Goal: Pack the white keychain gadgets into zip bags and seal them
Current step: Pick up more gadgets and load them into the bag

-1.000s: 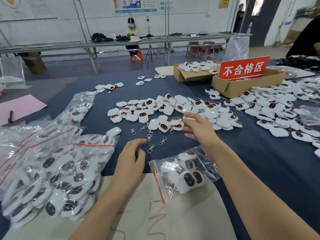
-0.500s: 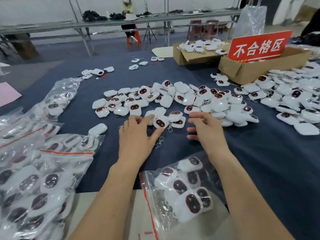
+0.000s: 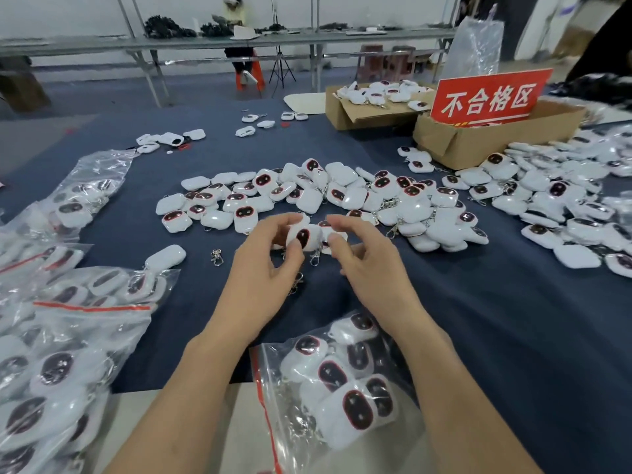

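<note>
Loose white keychain gadgets [image 3: 345, 195] with dark red-rimmed faces lie heaped on the blue cloth [image 3: 513, 319]. Just in front of the heap, my left hand [image 3: 263, 271] pinches one gadget [image 3: 305, 236] between thumb and fingers, its dark face towards me and its clasp hanging below. My right hand [image 3: 371, 268] is close beside it, forefinger and thumb curled on a second white gadget [image 3: 337, 233] that is mostly hidden. Under my wrists lies a clear zip bag [image 3: 342, 388] holding several gadgets, its red strip at the left.
Filled zip bags [image 3: 68, 336] are heaped at the left. Two cardboard boxes [image 3: 478, 142] stand at the back right, one bearing a red sign [image 3: 489, 97]. More gadgets [image 3: 564, 206] spread across the right. A loose clasp [image 3: 216, 256] and a stray gadget [image 3: 166, 256] lie left of my hands.
Both hands were flat and reaching over the nearest gadgets. Now they have lifted, fingers curled, and each pinches a gadget. The view has moved closer to the table.
</note>
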